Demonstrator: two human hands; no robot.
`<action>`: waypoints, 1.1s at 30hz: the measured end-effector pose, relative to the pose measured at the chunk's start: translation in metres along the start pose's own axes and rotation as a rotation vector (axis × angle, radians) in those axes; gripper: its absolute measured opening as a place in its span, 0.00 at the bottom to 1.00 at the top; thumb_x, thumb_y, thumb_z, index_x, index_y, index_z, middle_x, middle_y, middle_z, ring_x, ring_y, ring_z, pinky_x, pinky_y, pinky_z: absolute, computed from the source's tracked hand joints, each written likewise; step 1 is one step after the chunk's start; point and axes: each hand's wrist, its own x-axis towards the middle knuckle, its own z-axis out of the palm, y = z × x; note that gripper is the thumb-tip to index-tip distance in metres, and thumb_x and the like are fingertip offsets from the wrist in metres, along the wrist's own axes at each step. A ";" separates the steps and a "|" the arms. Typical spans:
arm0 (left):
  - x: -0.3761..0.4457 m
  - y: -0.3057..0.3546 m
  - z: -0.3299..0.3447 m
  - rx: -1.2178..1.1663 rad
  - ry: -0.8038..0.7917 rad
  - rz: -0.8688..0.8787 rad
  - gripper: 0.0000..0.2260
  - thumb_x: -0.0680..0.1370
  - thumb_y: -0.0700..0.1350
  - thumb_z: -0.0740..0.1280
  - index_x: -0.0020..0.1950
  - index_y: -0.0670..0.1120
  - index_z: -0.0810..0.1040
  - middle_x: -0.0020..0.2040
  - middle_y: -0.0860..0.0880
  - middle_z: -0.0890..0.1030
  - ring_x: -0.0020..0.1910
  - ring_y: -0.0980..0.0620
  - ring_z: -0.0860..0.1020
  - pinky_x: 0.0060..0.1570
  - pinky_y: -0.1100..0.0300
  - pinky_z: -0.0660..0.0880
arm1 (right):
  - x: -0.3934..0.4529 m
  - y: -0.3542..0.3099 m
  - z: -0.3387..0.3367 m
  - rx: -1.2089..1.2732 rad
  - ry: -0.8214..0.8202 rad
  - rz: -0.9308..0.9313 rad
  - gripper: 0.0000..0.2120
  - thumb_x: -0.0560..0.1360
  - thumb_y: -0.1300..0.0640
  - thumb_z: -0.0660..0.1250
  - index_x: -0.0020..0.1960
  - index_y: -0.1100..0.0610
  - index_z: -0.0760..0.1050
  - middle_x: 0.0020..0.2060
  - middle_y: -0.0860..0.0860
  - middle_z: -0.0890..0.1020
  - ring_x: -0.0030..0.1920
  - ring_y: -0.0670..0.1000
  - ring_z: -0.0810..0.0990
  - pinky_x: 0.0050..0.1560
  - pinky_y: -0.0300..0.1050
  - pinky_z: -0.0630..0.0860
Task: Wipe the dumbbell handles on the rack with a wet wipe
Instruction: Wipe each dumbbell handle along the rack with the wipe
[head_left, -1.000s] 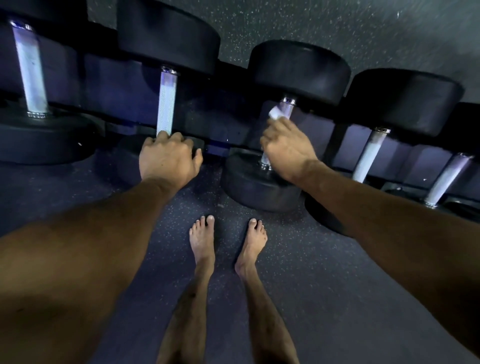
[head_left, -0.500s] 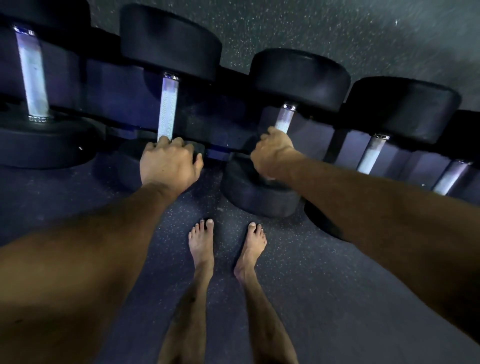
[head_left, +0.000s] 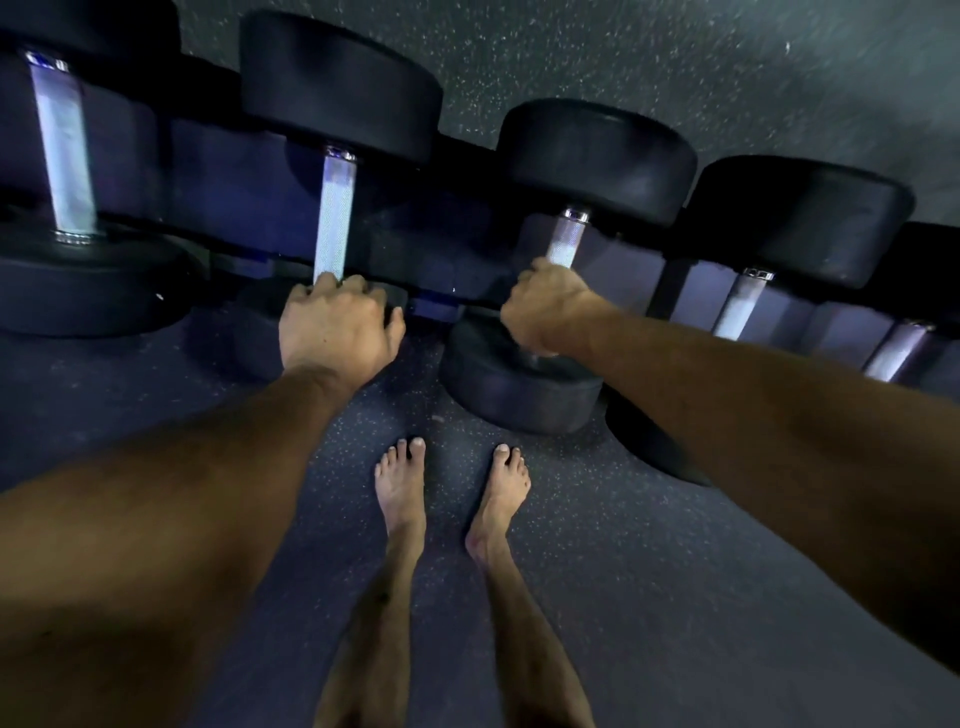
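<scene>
Speckled rubber floor; right hand grip curled round knurled steel handle

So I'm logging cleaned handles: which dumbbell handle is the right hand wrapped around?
The third handle from the left: the right hand grips its lower part. The others are bare of it.

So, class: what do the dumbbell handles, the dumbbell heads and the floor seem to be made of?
Handles: likely steel, bright silvery shine, fine knurled texture.
Heads: probably rubber-coated, matte black, no glare.
Floor: seemingly rubber matting, dark with pale flecks.
</scene>
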 end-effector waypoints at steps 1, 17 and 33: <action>-0.001 0.000 0.000 -0.004 0.000 0.001 0.20 0.80 0.56 0.58 0.49 0.43 0.83 0.45 0.44 0.81 0.48 0.39 0.76 0.46 0.48 0.72 | -0.003 -0.004 0.006 0.043 0.038 -0.015 0.14 0.80 0.56 0.58 0.61 0.54 0.78 0.61 0.53 0.80 0.63 0.55 0.75 0.68 0.49 0.64; -0.001 0.001 -0.003 0.002 0.014 0.016 0.19 0.80 0.55 0.60 0.49 0.41 0.83 0.44 0.42 0.81 0.47 0.38 0.77 0.45 0.47 0.72 | -0.026 0.023 0.050 0.568 0.631 0.262 0.06 0.76 0.58 0.66 0.49 0.59 0.79 0.52 0.57 0.79 0.55 0.62 0.76 0.48 0.54 0.72; -0.001 0.002 -0.002 0.012 0.024 0.008 0.19 0.80 0.55 0.60 0.49 0.41 0.83 0.45 0.42 0.81 0.47 0.37 0.77 0.46 0.46 0.72 | -0.025 -0.015 0.059 1.703 0.651 0.791 0.03 0.77 0.64 0.65 0.49 0.58 0.75 0.45 0.52 0.79 0.43 0.51 0.77 0.37 0.30 0.72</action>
